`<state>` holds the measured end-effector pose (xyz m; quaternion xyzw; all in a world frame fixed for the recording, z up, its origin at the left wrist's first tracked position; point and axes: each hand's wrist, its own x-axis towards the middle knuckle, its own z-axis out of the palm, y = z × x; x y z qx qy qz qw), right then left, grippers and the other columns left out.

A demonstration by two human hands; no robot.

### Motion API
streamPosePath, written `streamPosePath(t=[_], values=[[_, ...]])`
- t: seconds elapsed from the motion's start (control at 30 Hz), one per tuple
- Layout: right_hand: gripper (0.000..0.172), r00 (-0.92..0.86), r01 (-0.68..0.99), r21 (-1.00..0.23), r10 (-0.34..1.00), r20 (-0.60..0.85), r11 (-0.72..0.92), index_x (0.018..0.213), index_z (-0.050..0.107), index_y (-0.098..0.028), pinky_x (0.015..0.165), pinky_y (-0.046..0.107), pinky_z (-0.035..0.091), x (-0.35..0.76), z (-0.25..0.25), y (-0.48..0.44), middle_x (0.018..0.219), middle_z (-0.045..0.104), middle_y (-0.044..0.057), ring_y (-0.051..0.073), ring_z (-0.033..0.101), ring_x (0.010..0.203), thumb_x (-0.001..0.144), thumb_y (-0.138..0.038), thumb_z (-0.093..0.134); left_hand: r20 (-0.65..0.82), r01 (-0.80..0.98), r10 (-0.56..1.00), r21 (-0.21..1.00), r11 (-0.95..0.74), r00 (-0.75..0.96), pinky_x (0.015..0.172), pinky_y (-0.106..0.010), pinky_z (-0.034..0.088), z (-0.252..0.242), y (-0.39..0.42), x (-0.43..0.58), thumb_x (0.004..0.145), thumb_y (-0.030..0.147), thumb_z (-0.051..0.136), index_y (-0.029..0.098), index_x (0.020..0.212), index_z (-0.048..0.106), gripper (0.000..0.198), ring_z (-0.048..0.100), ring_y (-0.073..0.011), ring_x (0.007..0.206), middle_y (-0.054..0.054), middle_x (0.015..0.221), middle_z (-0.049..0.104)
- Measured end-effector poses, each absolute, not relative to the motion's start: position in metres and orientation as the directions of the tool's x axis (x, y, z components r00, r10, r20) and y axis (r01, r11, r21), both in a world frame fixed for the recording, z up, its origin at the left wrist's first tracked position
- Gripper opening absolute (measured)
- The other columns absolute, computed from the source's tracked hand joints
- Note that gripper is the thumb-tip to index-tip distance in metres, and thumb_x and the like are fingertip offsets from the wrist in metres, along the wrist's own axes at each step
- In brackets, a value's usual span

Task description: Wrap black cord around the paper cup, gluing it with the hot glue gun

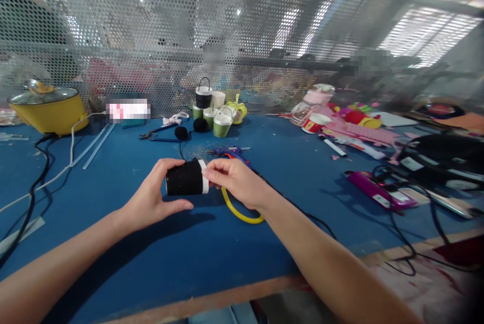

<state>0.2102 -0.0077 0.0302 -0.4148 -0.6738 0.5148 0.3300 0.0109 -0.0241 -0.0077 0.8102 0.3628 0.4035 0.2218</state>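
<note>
A paper cup point(185, 179) wrapped in black yarn, with a white rim, lies sideways in the air above the blue table. My right hand point(234, 178) pinches its white rim. My left hand point(155, 190) is spread around the other end, thumb below and fingers above, with the thumb apart from the cup. A black yarn strand runs up from the cup toward a black yarn ball point(181, 133). Behind my right hand lies a blue glue gun point(230, 152), partly hidden. A yellow ring point(242, 215) rests under my right wrist.
Small wrapped cups point(222, 125) and pliers point(151, 135) stand or lie at the back. A yellow electric pot point(49, 112) is at far left. Cables, a purple power strip point(380, 190) and felt pieces crowd the right. A perforated metal screen point(170, 21) closes the back.
</note>
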Motion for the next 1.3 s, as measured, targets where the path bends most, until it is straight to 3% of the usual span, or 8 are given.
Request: streamPosePath(t=[0.13,0.3,0.43,0.57,0.9,1.2,1.3], values=[[0.022,-0.518,0.309,-0.926,0.855,0.028,0.218,0.064,0.055,-0.016,0.058,0.024,0.036,0.2116,0.0371,-0.0112,0.06,0.051,-0.002,0.009,0.045,0.057,0.076,-0.034,0.054,0.353,0.34,0.85,0.802,-0.49,0.392,0.074,-0.033,0.049,-0.008,-0.0234,0.0106,0.077,0.038,0.056,0.017,0.117,0.038,0.048,0.056,-0.0201,0.088,-0.008,0.102,0.052],[0.028,-0.33,0.384,-0.863,0.922,0.202,0.327,0.078,0.056,-0.017,0.067,0.027,0.041,0.2155,0.0398,-0.0092,0.078,0.059,0.003,0.013,0.053,0.074,0.084,-0.041,0.043,0.392,0.353,0.827,0.768,-0.535,0.403,0.078,-0.034,0.048,-0.0075,-0.0253,0.0126,0.074,0.034,0.062,0.019,0.111,0.042,0.045,0.056,-0.0207,0.092,-0.008,0.102,0.054],[0.037,-0.455,0.343,-0.858,0.867,0.205,0.383,0.098,0.058,-0.019,0.082,0.032,0.041,0.2162,0.0379,-0.0079,0.095,0.061,0.006,0.017,0.055,0.091,0.086,-0.047,0.036,0.431,0.368,0.77,0.697,-0.615,0.47,0.084,-0.037,0.045,-0.0088,-0.0262,0.0132,0.072,0.034,0.064,0.02,0.114,0.04,0.05,0.054,-0.0228,0.099,-0.01,0.107,0.054],[0.043,-0.565,0.314,-0.87,0.811,0.15,0.38,0.097,0.062,-0.019,0.09,0.034,0.037,0.2155,0.0367,-0.0082,0.101,0.063,0.006,0.019,0.054,0.099,0.085,-0.05,0.034,0.44,0.394,0.734,0.639,-0.66,0.517,0.082,-0.037,0.046,-0.0096,-0.0264,0.0132,0.072,0.034,0.065,0.02,0.114,0.039,0.052,0.053,-0.0233,0.099,-0.011,0.109,0.053],[0.05,-0.52,0.417,-0.861,0.853,0.037,0.291,0.088,0.066,-0.016,0.09,0.035,0.036,0.2156,0.0374,-0.0078,0.097,0.065,0.008,0.02,0.056,0.097,0.082,-0.055,0.036,0.424,0.475,0.707,0.533,-0.7,0.566,0.084,-0.039,0.044,-0.012,-0.0271,0.0132,0.073,0.036,0.064,0.021,0.116,0.034,0.055,0.051,-0.0233,0.101,-0.01,0.111,0.05],[0.055,-0.517,0.186,-0.973,0.855,0.02,0.136,0.091,0.066,-0.015,0.093,0.036,0.036,0.2161,0.0305,-0.004,0.103,0.064,0.008,0.019,0.055,0.1,0.082,-0.058,0.033,0.414,0.475,0.717,0.548,-0.688,0.561,0.082,-0.037,0.045,-0.0077,-0.0285,0.0143,0.073,0.035,0.063,0.021,0.115,0.034,0.054,0.052,-0.0224,0.1,-0.008,0.109,0.051],[0.051,-0.481,0.234,-0.957,0.876,0.041,0.173,0.091,0.065,-0.015,0.093,0.036,0.035,0.2159,0.0327,-0.0046,0.102,0.064,0.008,0.018,0.055,0.1,0.082,-0.056,0.036,0.407,0.482,0.726,0.553,-0.679,0.554,0.083,-0.036,0.045,-0.0072,-0.0292,0.014,0.072,0.036,0.064,0.021,0.115,0.034,0.054,0.052,-0.0221,0.1,-0.008,0.109,0.051]])
